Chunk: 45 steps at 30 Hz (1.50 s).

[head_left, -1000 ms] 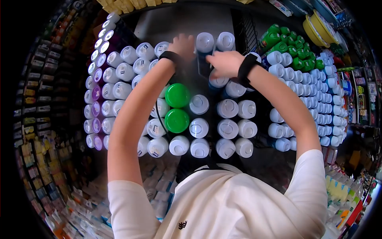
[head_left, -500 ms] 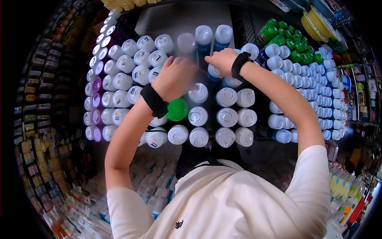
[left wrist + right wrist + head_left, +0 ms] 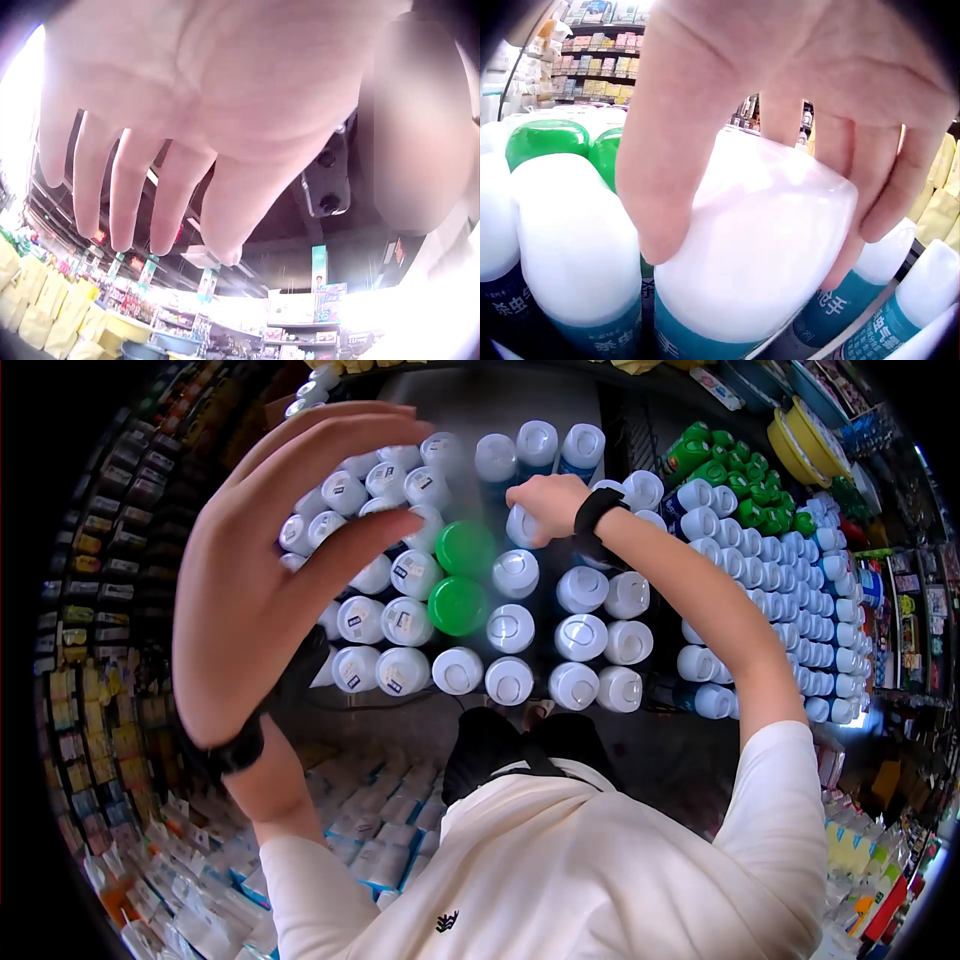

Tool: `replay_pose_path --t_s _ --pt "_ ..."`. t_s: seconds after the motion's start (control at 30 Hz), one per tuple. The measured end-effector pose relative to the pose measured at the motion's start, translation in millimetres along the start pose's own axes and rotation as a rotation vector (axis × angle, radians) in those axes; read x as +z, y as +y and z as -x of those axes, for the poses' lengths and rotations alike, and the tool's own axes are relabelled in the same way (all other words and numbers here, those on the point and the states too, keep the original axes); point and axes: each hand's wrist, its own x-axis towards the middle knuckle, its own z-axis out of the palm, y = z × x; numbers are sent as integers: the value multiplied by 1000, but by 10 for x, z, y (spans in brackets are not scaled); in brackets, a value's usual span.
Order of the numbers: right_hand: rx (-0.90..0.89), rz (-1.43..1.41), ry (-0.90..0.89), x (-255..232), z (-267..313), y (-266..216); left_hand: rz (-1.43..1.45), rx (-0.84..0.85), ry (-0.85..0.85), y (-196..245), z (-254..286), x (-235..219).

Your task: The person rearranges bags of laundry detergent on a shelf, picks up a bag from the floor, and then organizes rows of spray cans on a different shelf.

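Observation:
My left hand (image 3: 270,550) is raised close to the head camera, over the left part of the display. Its fingers (image 3: 135,187) are stretched out and nothing is in them. My right hand (image 3: 555,505) is among the cans, gripping the white cap of an insecticide spray can (image 3: 742,247). The thumb lies on one side of that cap and the fingers on the other; the can stands upright, teal below its cap. Just behind it are several more white-capped cans (image 3: 537,445). Two green-capped cans (image 3: 458,605) stand to the left.
White-capped cans (image 3: 405,622) with labelled tops fill the left side. Smaller white-capped bottles (image 3: 765,595) and green bottles (image 3: 690,457) crowd the right. Yellow basins (image 3: 805,440) are at the back right. Packed shelves (image 3: 90,660) line the left, with wrapped packs (image 3: 370,830) low down.
My left hand has left the back row and come up and left towards the camera. A white-capped can now stands there, left of two others. My right hand stays near the same cans.

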Motion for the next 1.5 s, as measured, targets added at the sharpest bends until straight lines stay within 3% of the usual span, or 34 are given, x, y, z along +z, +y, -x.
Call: replay_pose_path --t_s 0.1,0.2,0.4,0.47,0.57,0.67,0.8,1.0,1.1,1.3,1.4,1.5 --pt "-21 14 -24 74 -102 -49 30 -70 -51 242 216 -139" --pt "-9 47 -56 86 -150 -90 170 -171 -128 408 375 42" --pt "12 66 -51 188 -207 -102 187 -144 -222 305 552 1168" --pt "21 64 -53 172 -200 -110 107 -205 -350 242 516 1492" --pt "51 61 -39 174 -182 -103 -76 -214 -206 203 501 1944" --pt "80 49 -43 165 -188 -97 -78 -231 -230 177 464 2149" --pt "108 50 -41 207 -207 -71 -78 -237 -275 129 438 2261" --pt "102 40 -32 214 -253 -23 -37 -426 -164 -38 328 2506" --pt "81 35 -40 182 -251 -30 -72 -432 -223 -112 241 2560" --pt "71 40 -68 181 -285 -43 78 -298 -249 -283 251 2558" --pt "94 46 -53 196 -282 -52 146 -83 -93 -258 261 2546" --pt "112 48 -97 158 -260 -57 -9 -239 -337 -211 228 2527"
